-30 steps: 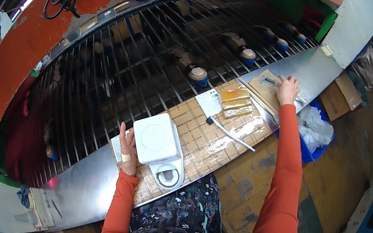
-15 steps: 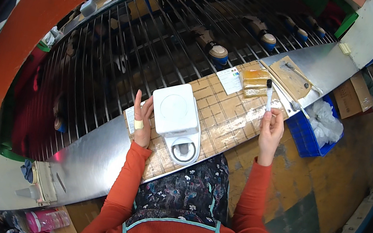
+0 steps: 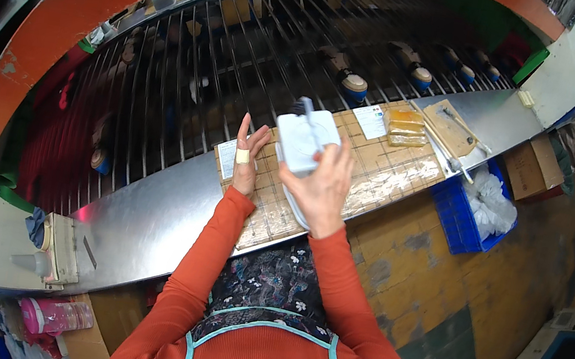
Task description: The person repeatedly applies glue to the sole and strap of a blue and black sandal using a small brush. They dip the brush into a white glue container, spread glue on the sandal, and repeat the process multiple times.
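Observation:
A small brush (image 3: 311, 119) with a pale handle and dark bristles is pinched in my right hand (image 3: 325, 185). Motion blurs it, and its bristle end points away from me over the square top of a white plastic container (image 3: 289, 141). My right hand covers most of the container's near part, including the round opening. On the container's left side my left hand (image 3: 248, 154) stands with fingers stretched out, holding nothing. A strip of pale tape wraps one of its fingers. I cannot tell whether it touches the container.
The container stands on a taped cardboard sheet (image 3: 377, 182). Beyond it run metal rollers (image 3: 238, 66) carrying several shoes (image 3: 353, 85). Yellowish blocks (image 3: 406, 128), a paper card (image 3: 369, 122) and a board with brushes (image 3: 454, 127) lie to the right. A blue crate (image 3: 458, 218) holds plastic bags.
My right hand has swung left with the brush, from beside the yellowish blocks to above the white container. My left hand stays by the container. The whole view has shifted slightly.

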The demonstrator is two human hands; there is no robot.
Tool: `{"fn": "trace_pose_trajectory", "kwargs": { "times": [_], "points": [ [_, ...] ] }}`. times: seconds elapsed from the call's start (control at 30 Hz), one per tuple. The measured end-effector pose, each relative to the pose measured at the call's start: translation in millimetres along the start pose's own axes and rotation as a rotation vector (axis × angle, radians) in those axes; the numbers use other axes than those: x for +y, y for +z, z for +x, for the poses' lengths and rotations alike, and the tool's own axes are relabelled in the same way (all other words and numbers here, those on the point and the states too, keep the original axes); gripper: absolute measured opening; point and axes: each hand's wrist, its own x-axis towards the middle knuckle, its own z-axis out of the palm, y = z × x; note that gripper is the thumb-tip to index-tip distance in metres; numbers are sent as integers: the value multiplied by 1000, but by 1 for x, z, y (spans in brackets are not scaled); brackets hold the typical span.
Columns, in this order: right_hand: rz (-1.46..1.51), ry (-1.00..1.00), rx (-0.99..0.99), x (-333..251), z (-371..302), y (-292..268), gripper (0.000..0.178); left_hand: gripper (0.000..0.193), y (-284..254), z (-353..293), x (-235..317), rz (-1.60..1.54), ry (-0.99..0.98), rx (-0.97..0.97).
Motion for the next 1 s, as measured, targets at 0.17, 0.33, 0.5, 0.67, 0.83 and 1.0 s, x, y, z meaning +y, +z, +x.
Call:
{"fn": "trace_pose_trajectory", "kwargs": {
  "times": [0.17,0.33,0.5,0.67,0.83,1.0],
  "points": [
    [-22,-49,268,52,-6,-71,63,58,28,35,4,157,105,34],
    [-137,-50,375,93,-16,-88,71,43,128,98,-14,415,330,-144],
    [-63,14,314,110,-26,-85,65,54,208,126,-51,724,510,-351],
    [-94,57,267,109,-24,-87,64,70,215,137,-62,698,384,-485],
    [-47,59,266,105,-23,-89,63,83,150,117,-41,665,328,-365],
    [50,-65,198,94,-2,-77,62,86,76,93,-13,763,248,-231]
  ]
}}
